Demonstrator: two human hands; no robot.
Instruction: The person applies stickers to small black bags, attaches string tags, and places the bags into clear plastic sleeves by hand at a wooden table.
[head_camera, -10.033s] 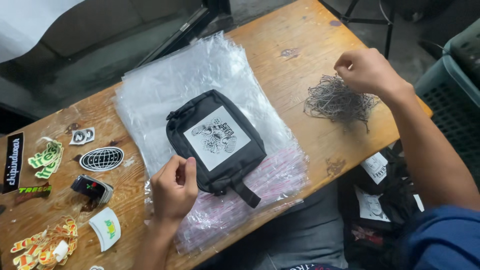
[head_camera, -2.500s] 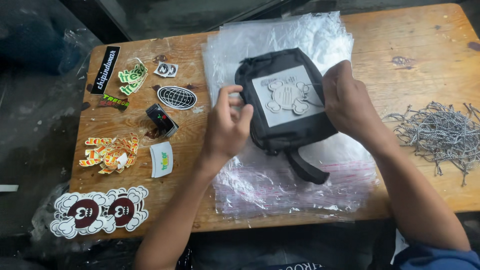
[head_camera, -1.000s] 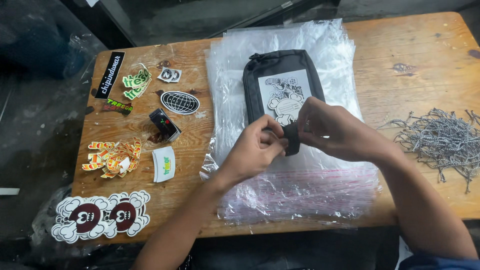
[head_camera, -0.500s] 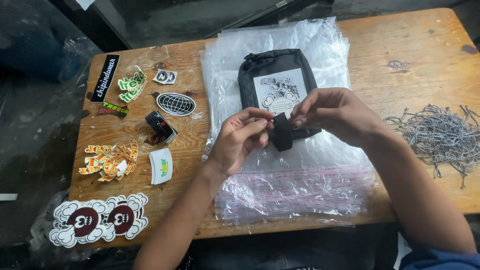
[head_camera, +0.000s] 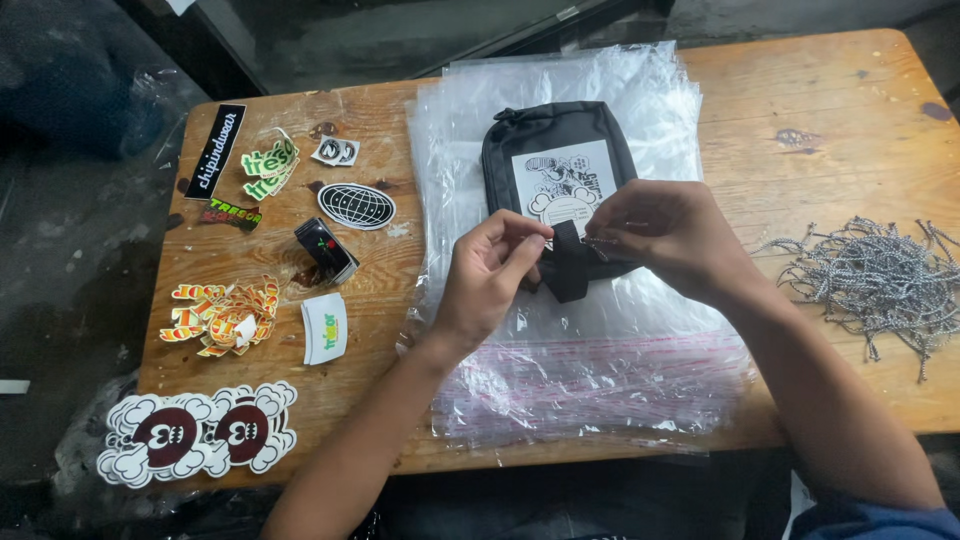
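Left hand (head_camera: 490, 285): thumb and forefinger pinched closed on the upper edge of a short black webbing strap (head_camera: 568, 262), the remaining fingers curled loosely beneath. Right hand (head_camera: 668, 235): fingertips drawn together, gripping a thin silvery ball chain (head_camera: 600, 242) whose end meets the strap's right edge. The strap thus lies directly between the two sets of fingers, standing nearly upright and projecting from the lower edge of a black fabric pouch (head_camera: 558, 170).

The pouch is rectangular with rounded corners, of matte woven cloth, and bears a white square patch with a black cartoon print. It lies flat, just beyond the fingers, on a stack of clear plastic bags (head_camera: 580, 390); these are glossy and wrinkled, with thin red sealing strips near their lower ends.

To the right, well apart from the pouch, lies a tangled heap of ball chains (head_camera: 880, 280), grey and metallic. To the left of the bags are scattered stickers (head_camera: 222, 315) of varied outline: cloud-shaped, oval, rectangular and letter-cut, in red, green, black and white. All rest on a worn wooden table (head_camera: 800, 100) with visible grain, stains and knots.
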